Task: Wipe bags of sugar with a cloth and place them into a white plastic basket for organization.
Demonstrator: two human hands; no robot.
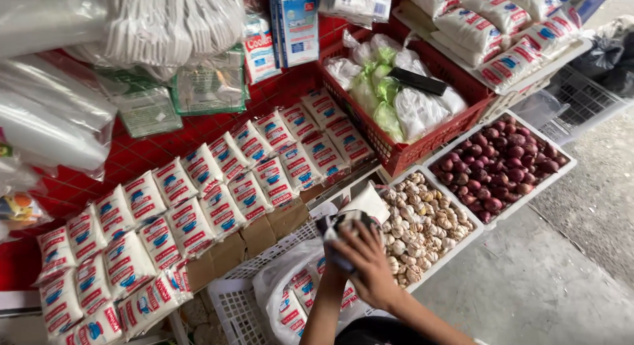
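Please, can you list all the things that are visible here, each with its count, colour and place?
small sachets: many, white with red and blue print, in rows across the red stand
red basket: one, upper middle, holding clear bags of white and green goods, with a black flat object on top
larger white bags: several, red and blue print, top right tray
red onions: many, dark red, white tray at right
garlic: many, pale beige, white tray beside the onions
plastic bag of sachets: one, clear, in the white crate at bottom
hanging plastic packs: several, clear and white, top left
hand: one, which side unclear, its grip on a dark and white object
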